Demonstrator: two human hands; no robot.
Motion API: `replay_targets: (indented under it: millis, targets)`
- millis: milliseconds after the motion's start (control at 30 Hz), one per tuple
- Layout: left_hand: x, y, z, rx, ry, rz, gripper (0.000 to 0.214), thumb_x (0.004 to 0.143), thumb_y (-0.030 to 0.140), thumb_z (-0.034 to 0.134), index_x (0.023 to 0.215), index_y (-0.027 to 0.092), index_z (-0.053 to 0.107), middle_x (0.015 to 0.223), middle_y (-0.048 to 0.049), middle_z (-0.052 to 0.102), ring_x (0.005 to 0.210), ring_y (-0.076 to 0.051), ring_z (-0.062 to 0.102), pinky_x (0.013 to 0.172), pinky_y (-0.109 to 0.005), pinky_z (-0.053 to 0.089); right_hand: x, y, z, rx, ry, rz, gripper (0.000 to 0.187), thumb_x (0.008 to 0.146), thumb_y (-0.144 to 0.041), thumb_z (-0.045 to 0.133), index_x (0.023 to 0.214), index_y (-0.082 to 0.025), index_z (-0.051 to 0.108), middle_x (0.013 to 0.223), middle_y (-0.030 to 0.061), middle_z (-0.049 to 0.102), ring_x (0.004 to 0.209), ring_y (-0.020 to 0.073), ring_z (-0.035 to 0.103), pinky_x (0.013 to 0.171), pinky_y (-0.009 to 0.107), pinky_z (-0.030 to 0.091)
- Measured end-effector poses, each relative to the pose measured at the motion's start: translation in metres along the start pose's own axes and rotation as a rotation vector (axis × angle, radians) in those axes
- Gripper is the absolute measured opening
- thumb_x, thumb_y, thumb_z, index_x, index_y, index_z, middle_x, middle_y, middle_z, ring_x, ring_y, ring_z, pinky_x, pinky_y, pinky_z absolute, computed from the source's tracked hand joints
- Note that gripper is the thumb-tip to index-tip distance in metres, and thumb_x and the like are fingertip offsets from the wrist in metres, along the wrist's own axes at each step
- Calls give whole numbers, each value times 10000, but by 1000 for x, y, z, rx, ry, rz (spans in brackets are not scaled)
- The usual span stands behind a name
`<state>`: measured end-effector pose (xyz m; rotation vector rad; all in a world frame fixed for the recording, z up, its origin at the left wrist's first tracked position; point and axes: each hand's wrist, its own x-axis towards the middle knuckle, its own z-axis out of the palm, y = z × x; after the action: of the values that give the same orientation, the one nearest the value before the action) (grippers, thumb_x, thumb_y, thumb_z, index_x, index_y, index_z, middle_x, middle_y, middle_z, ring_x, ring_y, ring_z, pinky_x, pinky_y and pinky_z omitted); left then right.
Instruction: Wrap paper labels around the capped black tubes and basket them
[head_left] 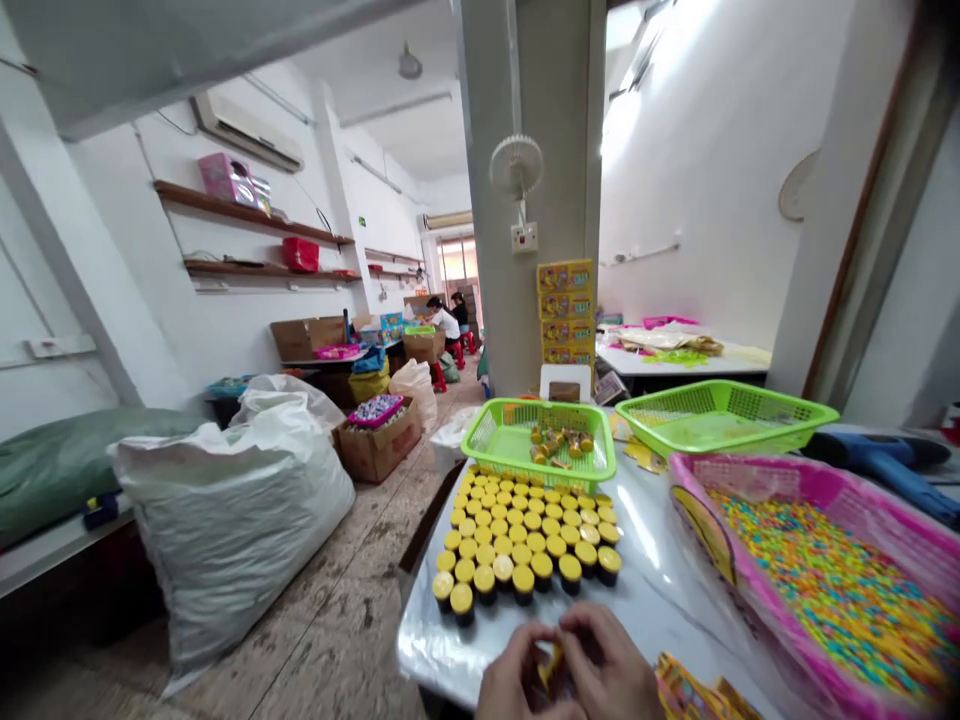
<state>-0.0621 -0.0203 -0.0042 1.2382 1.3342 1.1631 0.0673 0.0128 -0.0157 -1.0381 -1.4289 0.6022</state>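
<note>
Low in the view, my left hand (514,678) and my right hand (609,668) meet over the front of the table. Fingers of both pinch a small yellow printed wrapper (553,664), mostly hidden behind them; whether a jar is inside I cannot tell. Just beyond stand many small dark jars with yellow lids (517,535), upright in tight rows. Beside my right hand lies a pile of yellow printed wrappers (697,692). A green basket (487,440) behind the jars holds several wrapped jars (559,445).
A pink basket (686,475) lined with clear plastic holds colourful small pieces (825,575) on the right. Behind it are another green basket (720,440) and a blue tool (892,470). White sacks (232,520) and a cardboard box (382,445) stand leftward. Two people sit far back.
</note>
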Motion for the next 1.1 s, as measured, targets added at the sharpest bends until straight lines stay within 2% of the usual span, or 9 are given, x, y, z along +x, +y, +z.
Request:
replay_targets:
  millis: [100,300,400,500,567,667,733,933,1100]
  targets:
    - [-11,21,12,-25,84,37,225,741,326,741,869,158,663,809,-54,702,743,-171,644,666,-248,490,7,-11,-16,54,-78,78,166,860,-360,603,818,-210,660,787,36,669,712,187,661,659,267,541]
    - [-14,51,1,-116,119,-109,285,774,411,715,775,134,651,610,-29,659,513,-136,615,466,-213,451,17,-26,-39,199,-178,358,336,888,-476,602,1047,-185,661,959,72,681,742,169,605,637,281,512]
    - [-19,54,-6,-94,142,-128,336,808,461,692,735,138,634,564,-25,651,429,-107,564,418,-196,418,22,-35,-39,338,-439,476,387,845,-499,661,1045,-170,694,918,69,693,690,148,572,535,241,450]
    - [-27,52,-9,-46,135,-80,377,864,499,627,745,142,633,538,-14,625,415,-103,538,415,-201,413,20,-44,-29,435,-636,532,310,784,-449,745,865,-151,717,720,25,667,560,103,493,479,220,369]
    - [-33,51,-12,-2,215,28,335,884,478,618,830,147,644,609,-14,635,507,-119,581,480,-217,457,17,-49,-20,477,-572,547,282,775,-429,758,779,-153,702,617,-10,617,509,83,450,475,219,348]
    - [-42,51,-21,118,449,249,216,890,390,649,906,174,638,774,-21,642,700,-137,609,638,-246,500,11,-56,-9,477,-416,528,248,769,-404,769,783,-163,711,622,-17,617,523,85,465,500,223,374]
    - [-47,53,-26,211,506,338,153,885,334,664,885,181,654,815,-25,630,740,-141,590,669,-253,490,8,-61,-5,446,-406,503,228,776,-392,765,800,-170,720,658,-11,637,545,91,481,514,224,392]
    - [-61,57,-30,333,546,414,48,836,235,711,842,191,692,784,-18,631,703,-142,564,635,-253,458,-3,-70,0,353,-453,345,170,831,-365,708,845,-196,718,772,12,701,675,138,602,629,251,480]
    - [-78,52,-29,267,546,326,106,794,256,753,840,193,681,790,-22,651,701,-147,571,665,-259,467,-15,-72,-1,228,-479,240,150,849,-339,680,867,-195,718,829,41,727,748,182,648,712,302,517]
